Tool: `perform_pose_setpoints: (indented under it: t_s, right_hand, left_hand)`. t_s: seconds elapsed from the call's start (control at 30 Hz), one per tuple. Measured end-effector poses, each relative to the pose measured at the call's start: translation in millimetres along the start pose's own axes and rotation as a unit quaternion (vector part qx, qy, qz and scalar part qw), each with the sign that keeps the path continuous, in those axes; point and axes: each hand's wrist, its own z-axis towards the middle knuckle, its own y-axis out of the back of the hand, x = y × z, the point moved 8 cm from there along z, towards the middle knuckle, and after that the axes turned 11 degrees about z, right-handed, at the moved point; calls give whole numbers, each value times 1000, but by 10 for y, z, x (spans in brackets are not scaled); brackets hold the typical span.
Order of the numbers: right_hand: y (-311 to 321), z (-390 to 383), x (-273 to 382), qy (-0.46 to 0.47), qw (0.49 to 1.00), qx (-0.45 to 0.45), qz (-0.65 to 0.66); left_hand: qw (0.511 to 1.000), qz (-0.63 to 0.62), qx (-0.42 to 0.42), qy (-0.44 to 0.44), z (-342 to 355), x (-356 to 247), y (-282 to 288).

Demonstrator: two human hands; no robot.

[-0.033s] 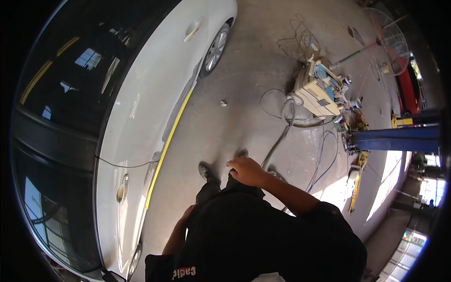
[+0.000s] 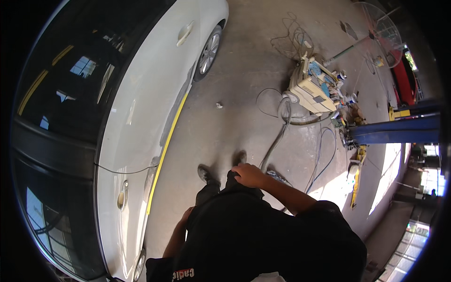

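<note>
My right hand (image 2: pixel 246 175) is in front of my dark-trousered thigh, fingers curled; whether it holds anything is unclear. My left hand (image 2: pixel 187 215) is low beside my left hip, its fingers hidden by my clothing. To my left stands a white car (image 2: pixel 136 94) with grey patches along its lower doors and a yellow strip (image 2: pixel 171 131) below them. A thin dark cable or cord (image 2: pixel 122 172) crosses the rear door to the lower edge. My shoe (image 2: pixel 204 173) is on the concrete floor near the car.
Right of me are a cream cart (image 2: pixel 311 94) piled with items, coiled hoses (image 2: pixel 282 131) and cables across the floor. Farther right are a blue lift post (image 2: pixel 394 131), a yellow metal piece (image 2: pixel 357 176), a large fan (image 2: pixel 376 35) and a red car (image 2: pixel 404 84).
The surroundings sit slightly further left and up in the view. My right hand has shifted a little right and down, staying by my thigh.
</note>
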Motion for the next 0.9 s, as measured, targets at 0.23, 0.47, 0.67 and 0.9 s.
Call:
perform_pose_setpoints:
  t_s: [0.23, 0.47, 0.67, 0.9]
  right_hand:
    - [-1259, -572, -1511, -116, 975, 48, 182]
    - [-1326, -1091, -2143, -190, 943, -140, 235]
    - [-1983, -2052, -3358, -340, 753, -238, 510]
    - [-2081, -2340, -4536, -465, 597, -255, 602]
  left_hand:
    - [986, -29, 58, 154, 103, -327, 529]
    - [962, 221, 138, 79, 844, -849, 205]
    - [895, 392, 209, 35, 1582, -1533, 156]
    - [977, 200, 67, 41, 2881, -2474, 243]
